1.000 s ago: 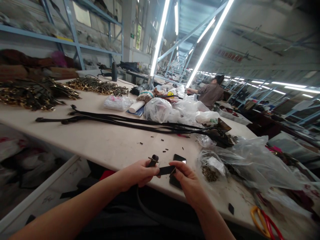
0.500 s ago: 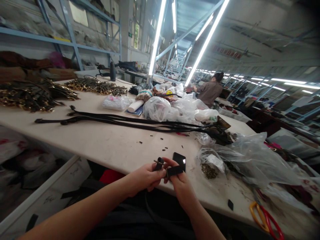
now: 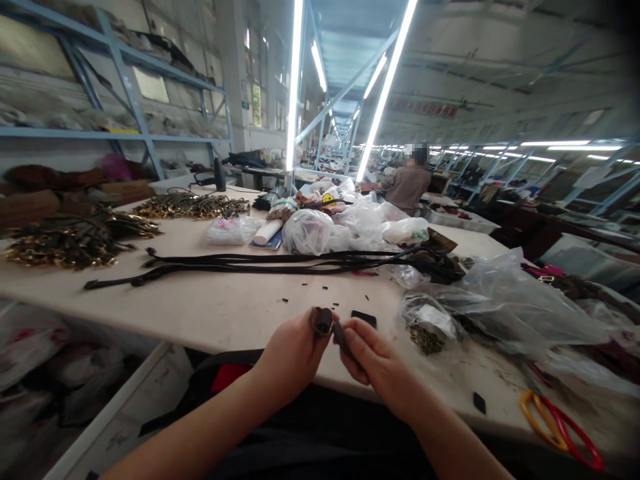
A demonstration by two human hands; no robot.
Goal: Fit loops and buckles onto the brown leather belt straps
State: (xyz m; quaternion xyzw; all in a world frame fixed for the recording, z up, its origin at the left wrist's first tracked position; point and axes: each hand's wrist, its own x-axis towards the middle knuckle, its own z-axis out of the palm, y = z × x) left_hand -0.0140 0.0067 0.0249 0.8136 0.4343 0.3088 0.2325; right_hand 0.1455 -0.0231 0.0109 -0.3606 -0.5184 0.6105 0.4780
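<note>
Far left, a heap of gold-tipped dark cords (image 3: 75,240) lies beyond the left ends of the long black straps (image 3: 250,269), the landmark for this report. Nearer than those ends, below table level, a white box (image 3: 117,437) carries a handwritten mark, illegible. Behind the straps' left part lie a second heap of cords (image 3: 195,205) and a clear packet (image 3: 233,231) with pink print, unreadable. High beyond the straps, a small green sign (image 3: 245,105) is too small to read.

On the near side of the straps, the left hand (image 3: 290,350) is closed around a rolled dark strap (image 3: 325,323) with a gold-coloured metal fitting (image 3: 314,320) about it. Behind the straps' middle, a printed bag (image 3: 329,199) bears a yellow smiley and partial lettering; "AN" is legible. The right hand (image 3: 380,353), also nearer than the straps, pinches a dark strip (image 3: 342,339) just beside the roll; whether the two pieces join cannot be determined.

Well beyond the straps' right part, a person (image 3: 407,183) is present; above, a banner (image 3: 425,108) shows red characters, blurred. Nearer than the straps' right end lie a bag of gold-coloured pieces (image 3: 425,339) and, farther right, yellow-and-red-handled scissors (image 3: 563,427).
</note>
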